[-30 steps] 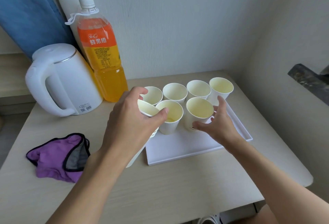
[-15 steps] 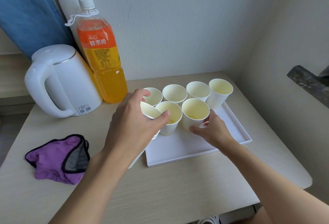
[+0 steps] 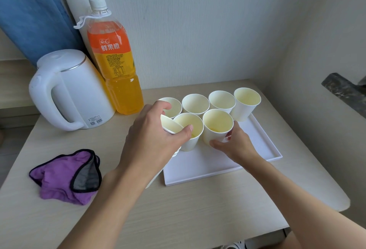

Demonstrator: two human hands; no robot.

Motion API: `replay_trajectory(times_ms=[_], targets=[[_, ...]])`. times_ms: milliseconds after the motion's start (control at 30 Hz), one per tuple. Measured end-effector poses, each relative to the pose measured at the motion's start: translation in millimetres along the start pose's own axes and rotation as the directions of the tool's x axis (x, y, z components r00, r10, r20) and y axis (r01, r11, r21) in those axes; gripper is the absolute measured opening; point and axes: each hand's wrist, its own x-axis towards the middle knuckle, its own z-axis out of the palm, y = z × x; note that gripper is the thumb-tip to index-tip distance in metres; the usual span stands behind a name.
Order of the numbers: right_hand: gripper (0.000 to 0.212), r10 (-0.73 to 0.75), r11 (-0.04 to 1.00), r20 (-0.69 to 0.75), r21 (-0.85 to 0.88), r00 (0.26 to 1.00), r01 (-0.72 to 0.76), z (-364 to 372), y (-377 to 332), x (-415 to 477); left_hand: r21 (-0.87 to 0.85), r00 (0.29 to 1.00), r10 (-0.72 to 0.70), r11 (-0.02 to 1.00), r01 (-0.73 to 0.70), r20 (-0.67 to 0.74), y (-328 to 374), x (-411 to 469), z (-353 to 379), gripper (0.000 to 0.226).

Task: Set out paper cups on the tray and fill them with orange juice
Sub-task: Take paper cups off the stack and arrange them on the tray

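Observation:
A white tray [image 3: 263, 149] lies on the table with several white paper cups on it. Along its back edge stands a row of cups [image 3: 221, 102]. In front, a cup [image 3: 217, 126] with a little juice at its bottom sits in the grip of my right hand [image 3: 235, 144]. My left hand [image 3: 152, 138] holds a tilted stack of paper cups [image 3: 171, 126] at the tray's left edge, beside another front cup [image 3: 190, 130]. The orange juice bottle [image 3: 114, 64], capped, stands behind to the left.
A white electric kettle [image 3: 67, 90] stands left of the bottle. A purple cloth [image 3: 65, 175] lies on the table's left front. The wall runs close behind the tray, and a side wall with a dark ledge [image 3: 344, 88] is at the right.
My right hand closed around the front right cup and drew it slightly left, toward the middle cup. My left hand with the stack barely moved.

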Motion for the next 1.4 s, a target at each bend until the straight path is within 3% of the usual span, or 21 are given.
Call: replay_trajectory(times_ms=[300,467,533,633,700,733,833,900,1100,1267,1400], targets=[[0.069,0.008,1.0,0.011,-0.006,1.0,-0.008,1,1,2,0.001,1.0,0.001,1.0,-0.001,0.024,0,0,3,0.056],[0.075,0.089,0.994,0.041,-0.063,0.995,-0.086,-8,0,-1,-0.017,1.0,0.003,1.0,-0.003,0.03,-1,1,4,0.057],[0.067,0.087,0.994,-0.078,0.078,0.993,-0.081,-18,-8,-12,-0.038,1.0,0.013,0.999,-0.012,0.028,0,0,3,0.061],[0.031,-0.04,0.904,-0.348,0.386,0.937,0.182,-29,-35,-43,-0.068,0.998,0.051,0.997,-0.049,0.031,3,-2,3,0.072],[0.014,-0.177,0.79,-0.257,0.539,0.95,0.293,-29,-56,-64,-0.049,0.993,0.104,0.994,-0.101,0.052,7,-6,5,0.08],[0.017,-0.266,0.739,-0.145,0.604,0.953,0.298,-27,-64,-73,-0.038,0.989,0.13,0.991,-0.128,0.063,9,-7,6,0.083],[0.033,-0.396,0.694,0.18,0.7,0.9,0.166,-20,-75,-88,-0.011,0.976,0.186,0.983,-0.186,0.111,12,-12,8,0.091],[0.039,-0.401,0.706,0.28,0.701,0.872,0.1,-16,-77,-89,0.037,0.961,0.236,0.969,-0.243,0.146,11,-13,8,0.092],[0.043,-0.406,0.612,0.348,0.79,0.845,-0.031,-14,-76,-81,0.114,0.934,0.332,0.931,-0.346,0.13,6,-14,3,0.1],[0.045,-0.415,0.656,0.328,0.754,0.849,0.029,-12,-74,-77,0.124,0.903,0.412,0.896,-0.425,0.122,1,-12,3,0.1],[0.044,-0.403,0.619,0.298,0.785,0.865,0.018,-14,-75,-76,0.102,0.894,0.43,0.891,-0.443,0.129,0,-11,1,0.108]])
